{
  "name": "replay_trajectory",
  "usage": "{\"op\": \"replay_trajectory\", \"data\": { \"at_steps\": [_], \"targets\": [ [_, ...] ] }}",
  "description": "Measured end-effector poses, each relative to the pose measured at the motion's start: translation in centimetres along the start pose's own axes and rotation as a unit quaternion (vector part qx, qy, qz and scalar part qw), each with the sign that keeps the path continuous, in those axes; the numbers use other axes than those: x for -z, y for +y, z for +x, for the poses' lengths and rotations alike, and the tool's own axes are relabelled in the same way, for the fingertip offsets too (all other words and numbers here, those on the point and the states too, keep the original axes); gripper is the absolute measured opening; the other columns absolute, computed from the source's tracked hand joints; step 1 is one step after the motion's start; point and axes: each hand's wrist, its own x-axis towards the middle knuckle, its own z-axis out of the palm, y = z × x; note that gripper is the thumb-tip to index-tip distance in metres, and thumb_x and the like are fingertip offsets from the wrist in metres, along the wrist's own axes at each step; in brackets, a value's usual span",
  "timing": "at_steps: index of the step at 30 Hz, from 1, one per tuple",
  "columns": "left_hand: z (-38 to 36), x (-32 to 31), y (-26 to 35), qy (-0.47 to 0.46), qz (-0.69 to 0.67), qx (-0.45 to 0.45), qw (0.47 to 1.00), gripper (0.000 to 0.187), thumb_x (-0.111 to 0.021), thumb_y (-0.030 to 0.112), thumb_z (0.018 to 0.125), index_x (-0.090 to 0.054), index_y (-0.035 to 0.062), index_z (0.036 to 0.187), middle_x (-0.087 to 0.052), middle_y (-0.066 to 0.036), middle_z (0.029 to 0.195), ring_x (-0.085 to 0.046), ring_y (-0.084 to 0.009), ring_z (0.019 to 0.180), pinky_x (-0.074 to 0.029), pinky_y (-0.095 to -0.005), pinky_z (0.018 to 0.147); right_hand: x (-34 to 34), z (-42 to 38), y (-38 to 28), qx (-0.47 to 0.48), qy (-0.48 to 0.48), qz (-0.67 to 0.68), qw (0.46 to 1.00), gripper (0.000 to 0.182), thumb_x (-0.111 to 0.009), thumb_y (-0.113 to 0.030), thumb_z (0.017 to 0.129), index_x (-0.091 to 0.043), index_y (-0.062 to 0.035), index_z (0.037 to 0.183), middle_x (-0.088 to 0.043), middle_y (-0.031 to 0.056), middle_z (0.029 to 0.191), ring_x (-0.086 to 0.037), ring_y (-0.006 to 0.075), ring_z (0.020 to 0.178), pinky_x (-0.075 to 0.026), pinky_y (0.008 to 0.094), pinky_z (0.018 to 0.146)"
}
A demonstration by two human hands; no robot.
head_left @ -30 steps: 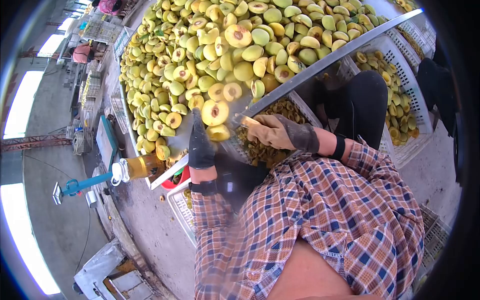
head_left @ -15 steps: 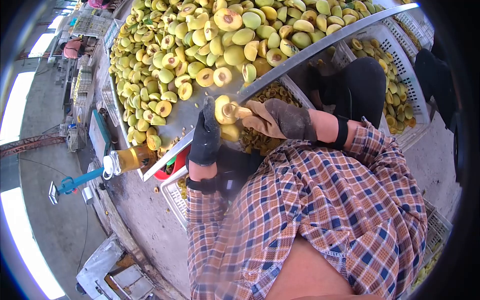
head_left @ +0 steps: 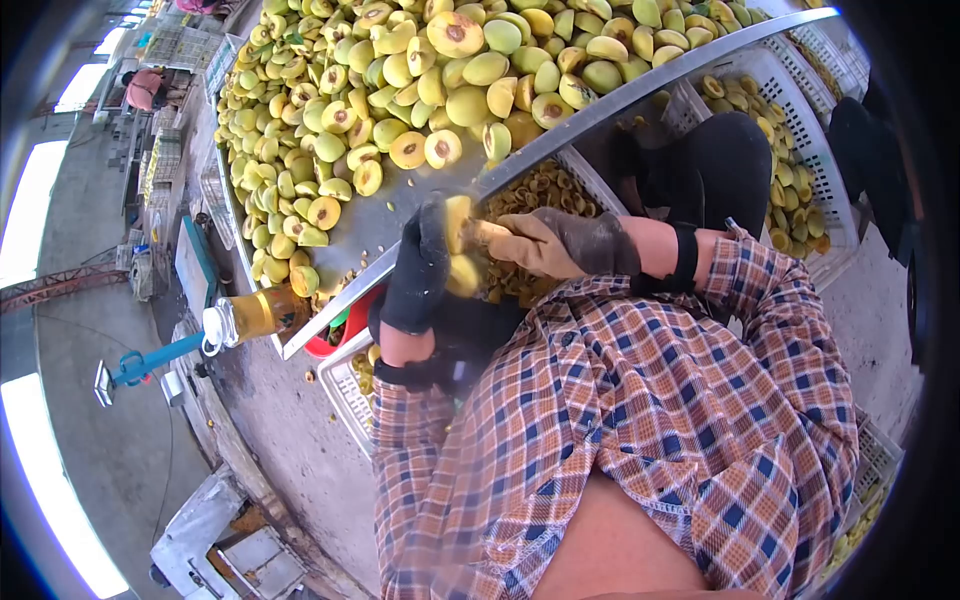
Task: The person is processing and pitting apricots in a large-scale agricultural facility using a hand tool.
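Observation:
My left hand [head_left: 420,265], in a black glove, is closed around a yellow-green peach half [head_left: 457,222] over the table's near edge. A second yellow piece [head_left: 463,274] shows just below, by the same palm. My right hand [head_left: 555,243], in a tan and dark glove, grips a short tool with a pale, wood-like handle [head_left: 488,232]. The tool's tip meets the fruit and is hidden there. Beyond the hands, a heap of halved peaches [head_left: 467,107] covers much of the metal table [head_left: 400,205], several with pits showing.
Beneath the hands stands a crate of brown pits or scraps [head_left: 545,190]. A white crate [head_left: 815,130] of peach halves is at the right. A jar of amber liquid [head_left: 255,318] sits by the left corner, near a red bucket [head_left: 320,347]. A person [head_left: 146,90] bends far off.
The peach half has turned in my left hand, so its face now points more toward the tool. My right hand has shifted slightly right and down, still on the tool.

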Motion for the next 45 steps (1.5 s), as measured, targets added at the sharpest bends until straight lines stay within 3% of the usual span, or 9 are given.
{"op": "replay_trajectory", "data": {
  "at_steps": [4,8,13,17,22,24,31,41,45],
  "targets": [
    [-0.1,1.4,-0.8,-0.051,0.054,0.036,0.997,0.048,-0.038,0.04,0.105,-0.064,0.0007,0.112,-0.065,-0.006,0.096,-0.058,-0.0128,0.087,-0.047,-0.0269,0.078,1.9,-0.6,0.1,0.051,-0.03,-0.226,0.972,0.036,-0.048,-0.037,0.101,-0.055,-0.0032,0.112,-0.062,0.0068,0.083,-0.058,0.0178,0.056,-0.047,0.0343,0.053],
    [-0.3,-0.6,-0.9,0.038,0.002,-0.056,0.998,0.045,-0.039,0.037,0.105,-0.063,-0.0011,0.109,-0.066,-0.008,0.098,-0.059,-0.0144,0.089,-0.047,-0.0287,0.081,1.0,-0.8,-2.5,-0.194,-0.083,0.322,0.923,0.022,-0.049,-0.033,0.102,-0.057,-0.0128,0.103,-0.057,-0.0008,0.082,-0.053,0.0045,0.053,-0.036,0.018,0.042],
    [-0.6,0.4,0.2,-0.09,0.006,-0.067,0.994,0.035,-0.047,0.027,0.102,-0.066,-0.0021,0.103,-0.067,-0.011,0.095,-0.06,-0.0165,0.086,-0.048,-0.0303,0.081,-1.4,0.2,3.5,-0.346,-0.221,0.685,0.601,0.032,-0.052,-0.042,0.099,-0.061,-0.0124,0.106,-0.058,-0.0011,0.087,-0.047,0.0061,0.049,-0.036,0.0216,0.035],
    [-1.1,-0.8,2.2,-0.067,0.34,-0.203,0.916,0.02,-0.065,0.017,0.089,-0.068,0.0001,0.101,-0.068,-0.009,0.091,-0.065,-0.0201,0.086,-0.05,-0.0334,0.08,-0.6,-0.4,2.7,-0.278,-0.257,0.599,0.706,0.036,-0.05,-0.042,0.1,-0.059,-0.007,0.103,-0.055,-0.0001,0.079,-0.042,0.0061,0.045,-0.031,0.0216,0.033],
    [1.5,4.1,-3.6,0.033,-0.319,0.064,0.945,0.041,-0.049,0.037,0.1,-0.053,0.0021,0.12,-0.067,-0.013,0.09,-0.066,-0.0235,0.079,-0.053,-0.0327,0.073,-0.3,-1.5,-1.1,-0.211,-0.137,0.469,0.847,0.035,-0.05,-0.039,0.101,-0.058,-0.0054,0.1,-0.048,-0.0011,0.059,-0.038,0.0054,0.038,-0.026,0.0203,0.033],
    [4.4,8.4,-6.7,0.169,-0.062,-0.034,0.983,0.051,-0.048,0.048,0.099,-0.057,0.0016,0.117,-0.066,-0.011,0.101,-0.064,-0.0244,0.094,-0.052,-0.0369,0.081,-0.2,-0.8,3.5,-0.202,-0.04,0.312,0.928,0.038,-0.054,-0.041,0.097,-0.056,-0.0053,0.112,-0.048,-0.0031,0.065,-0.04,0.0032,0.049,-0.031,0.0195,0.041],
    [11.7,12.5,-7.5,0.124,0.628,0.058,0.766,0.063,-0.058,0.056,0.085,-0.053,0.0149,0.132,-0.067,-0.019,0.108,-0.066,-0.036,0.098,-0.051,-0.0472,0.084,-1.7,-3.1,4.8,-0.178,0.029,0.059,0.982,0.043,-0.049,-0.044,0.101,-0.059,-0.003,0.112,-0.054,-0.0044,0.074,-0.047,0.0055,0.065,-0.04,0.0232,0.057],
    [6.5,14.4,-8.9,0.253,0.18,-0.053,0.949,0.048,-0.074,0.027,0.084,-0.057,0.0064,0.124,-0.066,-0.014,0.115,-0.062,-0.0269,0.108,-0.048,-0.0384,0.092,-1.4,-2.7,0.5,-0.255,0.002,0.111,0.96,0.04,-0.05,-0.04,0.097,-0.062,-0.0023,0.1,-0.056,0.0006,0.07,-0.049,0.0076,0.058,-0.039,0.025,0.05],
    [-9.0,19.4,-11.0,0.457,0.302,-0.229,0.805,0.031,-0.052,0.021,0.099,-0.056,0.0083,0.126,-0.064,-0.009,0.115,-0.061,-0.0261,0.107,-0.047,-0.0363,0.097,-1.1,-3.4,1.0,-0.293,0.034,0.175,0.939,0.033,-0.048,-0.038,0.1,-0.06,-0.0064,0.103,-0.045,-0.0029,0.062,-0.039,0.0055,0.048,-0.031,0.0218,0.043]
  ]
}}
